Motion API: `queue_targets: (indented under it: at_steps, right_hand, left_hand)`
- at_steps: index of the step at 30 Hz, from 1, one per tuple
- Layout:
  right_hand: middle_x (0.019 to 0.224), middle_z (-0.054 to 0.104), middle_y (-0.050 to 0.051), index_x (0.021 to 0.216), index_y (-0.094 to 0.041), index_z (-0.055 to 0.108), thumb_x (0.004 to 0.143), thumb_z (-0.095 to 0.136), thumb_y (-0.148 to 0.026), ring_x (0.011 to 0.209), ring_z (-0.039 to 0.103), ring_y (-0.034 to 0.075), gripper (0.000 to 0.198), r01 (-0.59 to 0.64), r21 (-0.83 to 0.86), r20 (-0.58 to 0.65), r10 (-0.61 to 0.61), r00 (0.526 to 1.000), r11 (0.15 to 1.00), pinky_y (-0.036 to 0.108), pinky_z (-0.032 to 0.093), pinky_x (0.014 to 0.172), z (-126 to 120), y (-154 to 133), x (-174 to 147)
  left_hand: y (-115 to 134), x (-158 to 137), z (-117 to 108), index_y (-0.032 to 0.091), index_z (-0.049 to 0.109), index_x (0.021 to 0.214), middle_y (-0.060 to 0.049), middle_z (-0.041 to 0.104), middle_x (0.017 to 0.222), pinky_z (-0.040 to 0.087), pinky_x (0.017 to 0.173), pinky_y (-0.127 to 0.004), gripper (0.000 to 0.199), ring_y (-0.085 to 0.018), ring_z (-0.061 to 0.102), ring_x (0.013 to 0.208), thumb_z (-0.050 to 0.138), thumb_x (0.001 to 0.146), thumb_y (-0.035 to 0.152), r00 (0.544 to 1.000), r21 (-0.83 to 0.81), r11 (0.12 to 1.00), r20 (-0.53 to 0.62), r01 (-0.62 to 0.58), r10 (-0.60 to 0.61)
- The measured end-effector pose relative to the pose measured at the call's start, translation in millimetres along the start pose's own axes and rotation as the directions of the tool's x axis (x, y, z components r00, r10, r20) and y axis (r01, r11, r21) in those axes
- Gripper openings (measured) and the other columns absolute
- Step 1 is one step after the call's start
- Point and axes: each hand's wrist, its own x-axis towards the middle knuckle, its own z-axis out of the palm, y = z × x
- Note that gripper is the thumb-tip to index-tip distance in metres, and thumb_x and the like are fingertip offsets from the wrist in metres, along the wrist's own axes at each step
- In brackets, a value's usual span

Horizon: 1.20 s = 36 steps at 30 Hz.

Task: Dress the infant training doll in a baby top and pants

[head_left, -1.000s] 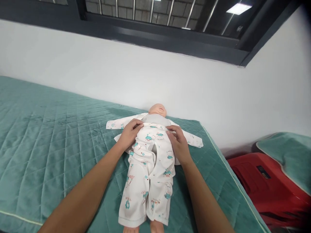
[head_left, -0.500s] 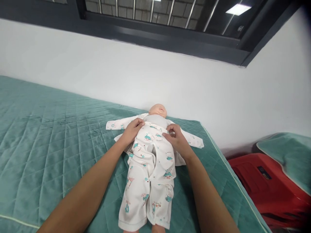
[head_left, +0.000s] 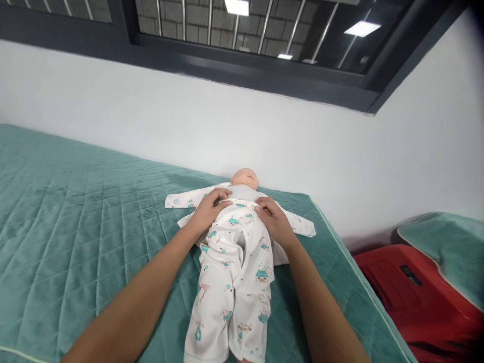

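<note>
A baby doll (head_left: 242,191) lies on its back, its head toward the wall. It wears white printed baby pants (head_left: 234,267), pulled high over the grey-white torso, with an opening at the crotch. Beneath it a matching white shirt (head_left: 298,222) is spread, the sleeves stretched out to both sides. My left hand (head_left: 212,209) is at the left end of the waistband, thumb and fingers closed on its edge. At the right end, the bent fingers and thumb of my right hand (head_left: 274,217) pinch the waistband.
Green quilted bedding (head_left: 94,227) lies under the doll, its piped edge running down the right side. Behind it rises a white wall (head_left: 189,121) below a dark window frame (head_left: 245,73). A red plastic object (head_left: 397,287) with green cloth (head_left: 449,247) stands at the right.
Both hands stay at the waistband. My left hand has shifted slightly inward along it, and my right fingers have drawn in closer to the edge. The view has tilted up a little.
</note>
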Motion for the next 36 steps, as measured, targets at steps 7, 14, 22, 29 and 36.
queue_targets:
  at_steps: [7, 14, 22, 29, 36]
  right_hand:
    - [0.070, 0.052, -0.003, 0.074, -0.023, 0.053, 0.086, 0.055, -0.052, 0.068, 0.048, 0.016, 0.032, -0.223, 0.035, -0.045, 0.224, 0.973, 0.974, 0.030, 0.039, 0.065, 1, 18, 32]
    - [0.067, 0.051, -0.003, 0.075, -0.022, 0.054, 0.080, 0.062, -0.056, 0.064, 0.046, 0.014, 0.035, -0.261, 0.098, -0.124, 0.272, 0.954, 0.960, 0.028, 0.038, 0.061, 8, 26, 31]
    - [0.100, 0.062, 0.006, 0.072, -0.022, 0.057, 0.080, 0.064, -0.051, 0.099, 0.056, 0.023, 0.031, -0.145, -0.095, -0.115, 0.134, 0.984, 0.985, 0.042, 0.042, 0.094, -2, 24, 29]
    - [0.131, 0.062, 0.004, 0.077, -0.024, 0.065, 0.090, 0.052, -0.052, 0.122, 0.054, 0.026, 0.034, -0.174, 0.009, 0.048, 0.173, 0.984, 0.985, 0.044, 0.039, 0.104, -8, 23, 27]
    - [0.109, 0.072, 0.004, 0.077, -0.025, 0.067, 0.086, 0.055, -0.053, 0.104, 0.061, 0.028, 0.032, -0.199, -0.104, -0.040, 0.196, 0.980, 0.974, 0.044, 0.044, 0.092, -10, 40, 34]
  left_hand:
    - [-10, 41, 4, 0.021, 0.052, 0.076, 0.000, 0.060, 0.076, 0.042, 0.074, -0.032, 0.016, -0.019, 0.056, 0.077, 0.057, 0.086, 0.033, 0.982, 0.185, 0.964, -0.039, 0.190, -0.186]
    - [-20, 46, 7, 0.023, 0.054, 0.079, 0.001, 0.059, 0.075, 0.042, 0.071, -0.031, 0.015, -0.019, 0.054, 0.074, 0.056, 0.088, 0.034, 0.988, 0.293, 0.944, -0.005, 0.151, -0.156]
    - [-21, 42, -9, 0.023, 0.062, 0.093, -0.007, 0.065, 0.102, 0.036, 0.099, -0.042, 0.024, -0.026, 0.054, 0.104, 0.049, 0.094, 0.042, 0.984, 0.515, 0.850, 0.178, -0.105, 0.013]
    - [-23, 40, -18, 0.025, 0.068, 0.093, -0.007, 0.066, 0.116, 0.036, 0.104, -0.041, 0.028, -0.026, 0.055, 0.112, 0.047, 0.094, 0.044, 0.975, 0.486, 0.870, 0.219, -0.085, -0.027]
    - [-21, 48, -13, 0.024, 0.070, 0.083, -0.005, 0.071, 0.092, 0.044, 0.085, -0.035, 0.027, -0.025, 0.061, 0.089, 0.050, 0.091, 0.040, 0.986, 0.435, 0.900, 0.140, 0.026, -0.096]
